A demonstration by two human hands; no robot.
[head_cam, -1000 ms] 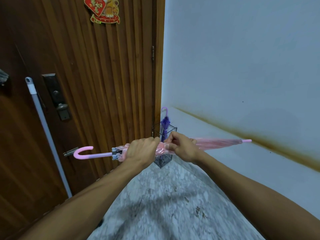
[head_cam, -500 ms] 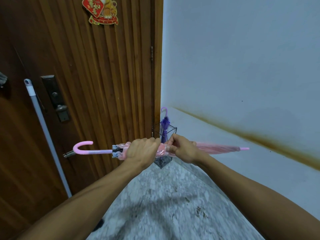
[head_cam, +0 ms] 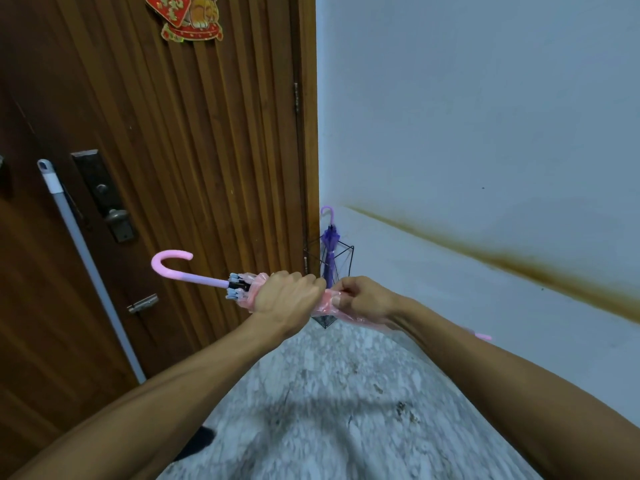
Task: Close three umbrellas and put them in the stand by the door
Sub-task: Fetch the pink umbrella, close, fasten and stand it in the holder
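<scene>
A closed pink umbrella point(head_cam: 204, 279) with a hooked pink handle lies across my view, handle up to the left, tip low to the right. My left hand point(head_cam: 285, 294) is wrapped around its folded canopy near the handle end. My right hand point(head_cam: 363, 296) pinches the canopy just beside it; my right forearm hides most of the canopy beyond. In the corner behind stands a black wire umbrella stand point(head_cam: 341, 252) with a closed purple umbrella point(head_cam: 329, 242) upright in it.
A ribbed wooden door point(head_cam: 207, 150) with a dark lock plate point(head_cam: 100, 192) fills the left. A white pole point(head_cam: 86, 258) leans against it. A pale wall point(head_cam: 485, 133) with a brown stain runs along the right. The floor point(head_cam: 329, 410) is speckled marble.
The pink umbrella has tilted: its handle rose at the left and its tip dropped at the right. Both hands kept their hold on the canopy.
</scene>
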